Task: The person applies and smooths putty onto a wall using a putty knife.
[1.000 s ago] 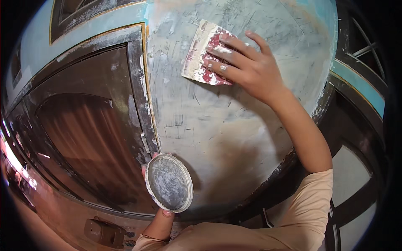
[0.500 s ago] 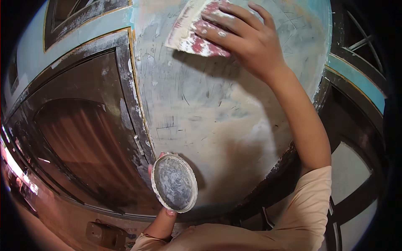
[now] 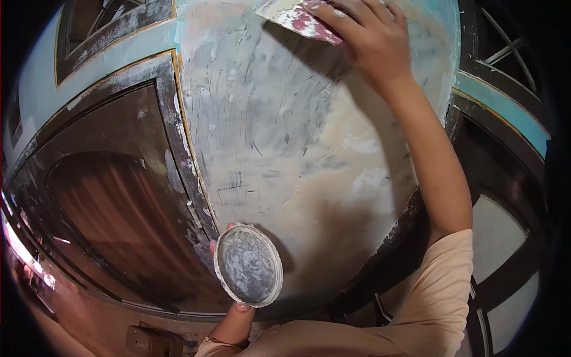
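My right hand (image 3: 377, 35) is raised at the top of the view, its fingers closed on a flat, red scraper (image 3: 306, 22) smeared with whitish paste. The scraper lies at or very near the patchy grey-white wall (image 3: 279, 131); whether its edge touches cannot be made out. Low in the middle, my left hand (image 3: 241, 308) holds a round, shallow lid (image 3: 248, 265) from beneath. Grey-white paste smears cover the lid's inside and rim. Only the thumb and some fingertips show around it; the rest of that hand is hidden behind the lid.
A dark wooden door (image 3: 113, 196) with a paint-worn frame stands to the left. Another dark door frame (image 3: 493, 154) with pale panels is at the right. A brown boxy object (image 3: 154, 340) sits on the floor at lower left. Light blue paint borders the wall.
My right hand and the scraper have moved up and slightly right along the wall. The left hand and the lid have shifted only slightly down.
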### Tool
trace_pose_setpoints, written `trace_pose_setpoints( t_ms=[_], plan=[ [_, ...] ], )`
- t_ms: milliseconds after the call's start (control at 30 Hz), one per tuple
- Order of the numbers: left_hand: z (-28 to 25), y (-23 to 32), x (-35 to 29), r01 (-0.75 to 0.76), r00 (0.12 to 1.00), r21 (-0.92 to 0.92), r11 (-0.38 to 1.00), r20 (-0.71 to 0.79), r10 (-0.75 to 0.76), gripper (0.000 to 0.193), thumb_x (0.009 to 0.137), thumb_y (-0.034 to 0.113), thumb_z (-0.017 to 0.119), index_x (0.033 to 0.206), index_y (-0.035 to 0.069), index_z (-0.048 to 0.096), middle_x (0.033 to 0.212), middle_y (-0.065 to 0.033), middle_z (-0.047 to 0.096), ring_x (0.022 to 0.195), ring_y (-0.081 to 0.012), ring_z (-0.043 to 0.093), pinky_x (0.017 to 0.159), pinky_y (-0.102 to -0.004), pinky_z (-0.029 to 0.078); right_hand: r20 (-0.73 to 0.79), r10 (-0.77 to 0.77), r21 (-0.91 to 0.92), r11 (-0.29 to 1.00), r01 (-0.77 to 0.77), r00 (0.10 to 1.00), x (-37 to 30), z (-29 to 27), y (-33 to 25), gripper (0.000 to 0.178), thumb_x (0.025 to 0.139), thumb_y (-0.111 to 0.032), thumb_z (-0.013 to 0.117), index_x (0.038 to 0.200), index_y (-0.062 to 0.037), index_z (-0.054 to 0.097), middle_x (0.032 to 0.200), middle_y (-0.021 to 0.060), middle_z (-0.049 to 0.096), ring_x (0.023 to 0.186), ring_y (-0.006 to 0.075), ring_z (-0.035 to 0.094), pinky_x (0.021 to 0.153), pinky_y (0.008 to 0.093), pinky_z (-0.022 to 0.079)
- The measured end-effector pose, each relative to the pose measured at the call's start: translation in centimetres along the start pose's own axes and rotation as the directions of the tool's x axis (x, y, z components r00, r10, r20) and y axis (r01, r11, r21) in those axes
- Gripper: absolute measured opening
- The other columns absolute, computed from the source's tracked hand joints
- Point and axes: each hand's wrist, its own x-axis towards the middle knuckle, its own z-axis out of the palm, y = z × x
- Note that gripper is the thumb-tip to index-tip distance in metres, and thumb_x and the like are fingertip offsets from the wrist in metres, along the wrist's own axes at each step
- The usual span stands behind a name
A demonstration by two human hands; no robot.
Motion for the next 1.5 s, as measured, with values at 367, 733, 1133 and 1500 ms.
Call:
trace_pose_setpoints(
  t_ms=[367, 733, 1133, 1500],
  plan=[
    [0.1, 1.2, 0.0, -0.076, 0.982, 0.053, 0.996, 0.174, 0.066, 0.106, 0.067, 0.043, 0.088, 0.151, 0.021, 0.027, 0.149, -0.0127, 0.036, 0.138, -0.0352, 0.036, 0.112, -0.0518, 0.039, 0.053, 0.003, 0.011, 1.0, -0.003, 0.999, -5.6, -2.4, -1.4, 0.034, 0.082, -0.02, 0.062, 0.114, -0.0285, 0.067, 0.116, -0.0078, 0.065, 0.105, 0.0148, 0.057, 0.095, 0.0399, 0.034],
    [-0.7, 1.6, -1.9, -0.039, 0.999, 0.181, 0.983, 0.008, 0.038, 0.132, 0.05, 0.063, 0.088, 0.154, 0.021, 0.019, 0.154, -0.0189, 0.027, 0.138, -0.0426, 0.033, 0.113, -0.0544, 0.036, 0.315, 0.045, 0.172, 0.98, -0.104, 0.948, -7.9, -5.4, -8.8, 0.03, 0.081, -0.017, 0.062, 0.11, -0.0209, 0.067, 0.103, -0.0025, 0.063, 0.096, 0.0178, 0.058, 0.087, 0.0431, 0.04],
    [1.0, 1.3, -2.8, 0.002, 1.0, -0.02, 1.0, -0.017, -0.003, 0.143, 0.041, 0.05, 0.097, 0.155, 0.024, 0.015, 0.157, -0.0144, 0.021, 0.142, -0.0364, 0.028, 0.115, -0.0523, 0.033, 0.522, 0.403, 0.166, 0.816, -0.553, 0.752, 2.7, -1.6, 5.4, 0.036, 0.09, -0.029, 0.064, 0.112, -0.0011, 0.058, 0.098, 0.0247, 0.066, 0.094, 0.0436, 0.063, 0.081, 0.047, 0.05],
    [0.6, 2.3, -3.0, 0.005, 1.0, -0.006, 1.0, -0.024, -0.005, 0.139, 0.042, 0.04, 0.099, 0.154, 0.026, 0.019, 0.155, -0.0104, 0.028, 0.14, -0.0359, 0.032, 0.115, -0.0527, 0.034, 0.538, 0.434, 0.134, 0.802, -0.582, 0.722, 5.1, -4.0, 3.8, 0.045, 0.094, -0.033, 0.054, 0.121, 0.002, 0.046, 0.095, 0.0311, 0.065, 0.092, 0.0493, 0.062, 0.079, 0.0529, 0.049]
  ],
)
